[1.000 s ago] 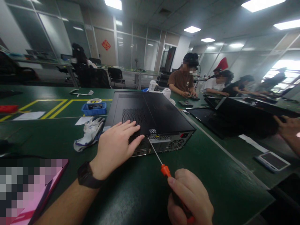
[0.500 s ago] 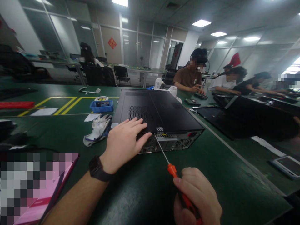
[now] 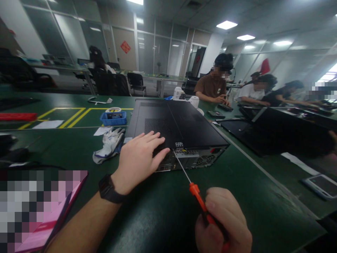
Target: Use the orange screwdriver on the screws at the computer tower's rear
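Note:
A black computer case (image 3: 195, 123) lies flat on the green table, its rear panel with a fan grille facing me. My left hand (image 3: 140, 154) rests on the near left part of its top, fingers spread and stretched out. In my right hand (image 3: 226, 218) is an orange-and-black screwdriver (image 3: 195, 189), held by the handle. Its long thin shaft points away from me, and the tip meets the rear edge of the case close to my left thumb. Whatever the tip touches is too small to make out.
Left of the case lie work gloves (image 3: 110, 144) and a blue bin (image 3: 114, 118) with a tape roll on it. A pink folder (image 3: 52, 218) is at the lower left. Right are a phone (image 3: 322, 185) and another black case (image 3: 295, 130). A person (image 3: 214, 84) works across the table.
My right hand's grip has shifted slightly on the screwdriver handle, with the thumb lower now. The tip stays at the same spot, and my left hand remains on the case.

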A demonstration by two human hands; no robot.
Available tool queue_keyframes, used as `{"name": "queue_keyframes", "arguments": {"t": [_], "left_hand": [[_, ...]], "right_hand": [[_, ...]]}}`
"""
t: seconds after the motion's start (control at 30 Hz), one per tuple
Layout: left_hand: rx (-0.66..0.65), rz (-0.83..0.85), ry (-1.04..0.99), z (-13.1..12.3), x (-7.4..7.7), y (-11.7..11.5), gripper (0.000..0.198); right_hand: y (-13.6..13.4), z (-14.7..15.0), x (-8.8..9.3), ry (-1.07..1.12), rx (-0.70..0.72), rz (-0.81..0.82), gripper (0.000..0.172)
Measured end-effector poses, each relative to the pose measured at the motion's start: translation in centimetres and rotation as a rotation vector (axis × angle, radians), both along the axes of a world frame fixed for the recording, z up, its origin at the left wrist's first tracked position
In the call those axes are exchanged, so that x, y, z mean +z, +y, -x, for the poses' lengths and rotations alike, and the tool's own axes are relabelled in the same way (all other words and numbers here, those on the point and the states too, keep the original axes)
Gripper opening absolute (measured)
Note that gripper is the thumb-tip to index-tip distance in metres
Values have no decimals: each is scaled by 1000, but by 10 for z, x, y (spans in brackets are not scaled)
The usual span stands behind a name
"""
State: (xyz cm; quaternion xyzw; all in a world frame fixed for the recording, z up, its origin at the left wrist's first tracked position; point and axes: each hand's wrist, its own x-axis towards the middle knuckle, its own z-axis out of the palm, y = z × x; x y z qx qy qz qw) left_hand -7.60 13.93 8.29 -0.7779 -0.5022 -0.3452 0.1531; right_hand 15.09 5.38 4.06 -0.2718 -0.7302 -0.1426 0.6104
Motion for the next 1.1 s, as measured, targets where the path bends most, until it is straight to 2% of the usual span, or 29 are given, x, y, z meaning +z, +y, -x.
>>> {"name": "queue_keyframes", "arguments": {"t": [0.2, 0.37, 0.5, 0.63, 0.77, 0.9, 1.1], "left_hand": [[1, 0, 6, 0, -1, 0, 34], [-2, -2, 0, 0, 0, 0, 33], [-3, -3, -3, 1, -1, 0, 33], [0, 15, -6, 0, -1, 0, 34], [-4, 15, -6, 0, -1, 0, 34], [-2, 30, 2, 1, -1, 0, 35], [1, 49, -2, 0, -1, 0, 35]], "right_hand": [[5, -8, -16, 13, -67, -127, 18], [4, -7, -7, -117, -43, -63, 21], [3, 1, 1, -48, -8, -112, 23], [0, 0, 3, -82, 4, -9, 23], [-1, -3, 2, -95, 10, 2, 23], [1, -3, -1, -60, 2, -63, 19], [1, -12, -11, -134, -89, -81, 18]]}}
